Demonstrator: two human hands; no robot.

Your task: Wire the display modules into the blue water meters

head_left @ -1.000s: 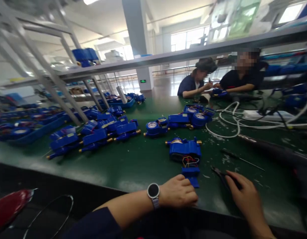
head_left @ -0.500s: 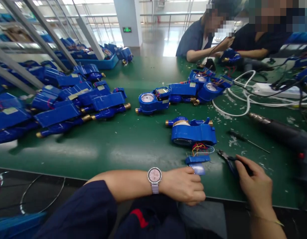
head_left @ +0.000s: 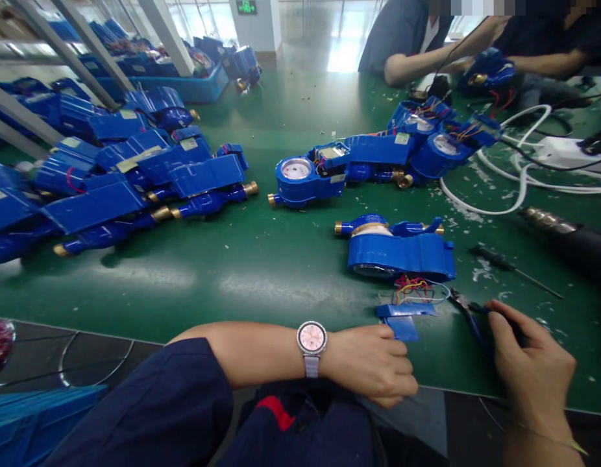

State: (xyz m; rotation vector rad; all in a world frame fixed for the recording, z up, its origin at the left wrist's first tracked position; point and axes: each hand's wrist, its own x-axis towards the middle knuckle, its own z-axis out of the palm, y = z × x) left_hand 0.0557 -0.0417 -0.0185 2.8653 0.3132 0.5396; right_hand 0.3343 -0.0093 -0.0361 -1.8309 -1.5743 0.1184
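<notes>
My right hand (head_left: pixel 537 353) has its thumb and fingers round the handles of a pair of blue-handled wire cutters (head_left: pixel 468 314), whose jaws point away to the left over the green table. My left hand (head_left: pixel 378 363) rests at the table's near edge, fingers curled under; whatever they hold is hidden. Just beyond it lie a small blue board (head_left: pixel 402 327) and a blue strip (head_left: pixel 407 311). Red, yellow and white wires (head_left: pixel 415 288) run from there to a blue water meter (head_left: pixel 400 254) on its side with brass ends.
More blue water meters (head_left: pixel 310 178) lie behind, and a pile of them (head_left: pixel 135 168) fills the left. A screwdriver (head_left: pixel 517 269), a black heat gun (head_left: pixel 570 240) and white cables (head_left: pixel 522 188) are on the right. Two people sit opposite, one arm (head_left: pixel 427 61) reaching over the table.
My view has tilted down and turned a little left, so the table's things sit further right. Both hands keep nearly the same pose, and the cutters still lie in my right hand.
</notes>
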